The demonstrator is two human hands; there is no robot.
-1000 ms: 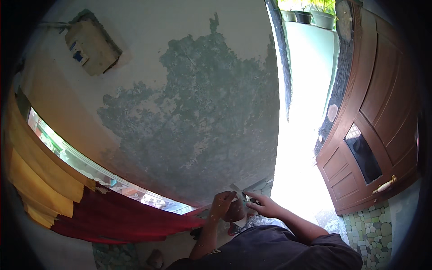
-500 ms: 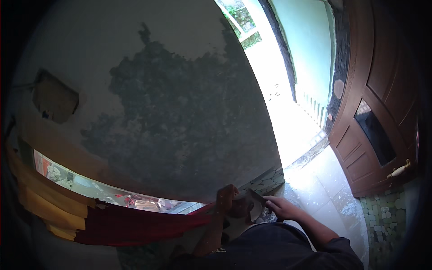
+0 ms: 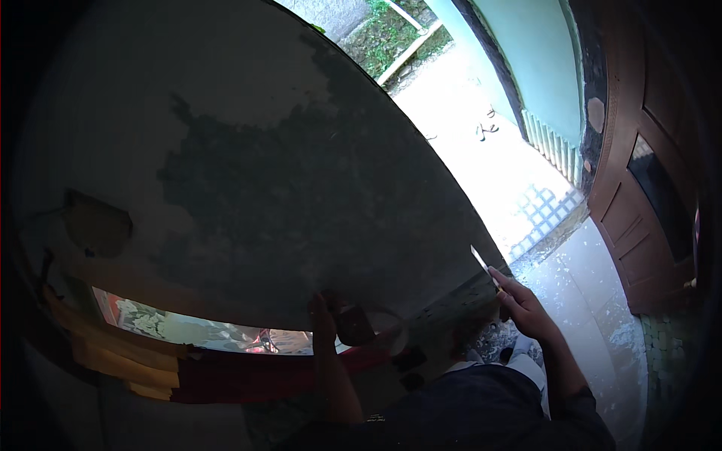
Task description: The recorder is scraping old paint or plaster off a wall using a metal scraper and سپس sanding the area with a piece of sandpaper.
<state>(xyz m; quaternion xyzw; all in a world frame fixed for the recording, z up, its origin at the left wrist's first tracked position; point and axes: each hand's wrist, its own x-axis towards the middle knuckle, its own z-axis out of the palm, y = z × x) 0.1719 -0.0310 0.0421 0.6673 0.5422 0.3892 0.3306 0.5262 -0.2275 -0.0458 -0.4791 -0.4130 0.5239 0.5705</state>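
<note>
While a thin scraper (image 3: 482, 261) points up and left in front of the dark wall (image 3: 286, 188), the right hand (image 3: 524, 304) is curled around its lower end. The left hand (image 3: 323, 314) is beside a brown tub (image 3: 355, 326), too dark to tell its grip. A brown door (image 3: 628, 214) stands farther right.

1. The torso wears a dark, navy-to-black cloth shirt (image 3: 466, 398), plain across most of its front.
2. A small pale printed marking (image 3: 376, 418), in short lines, sits on the shirt's left part.
3. The dark short cloth right sleeve (image 3: 583, 417) leaves the right forearm (image 3: 565, 368) bare; shadow hides the left sleeve's edge.
4. The left forearm (image 3: 337, 383) is bare too, like the left hand (image 3: 322, 316) and right hand (image 3: 529, 310).
5. Pale, whitish cloth legwear (image 3: 532, 370) shows beyond the hem.
</note>
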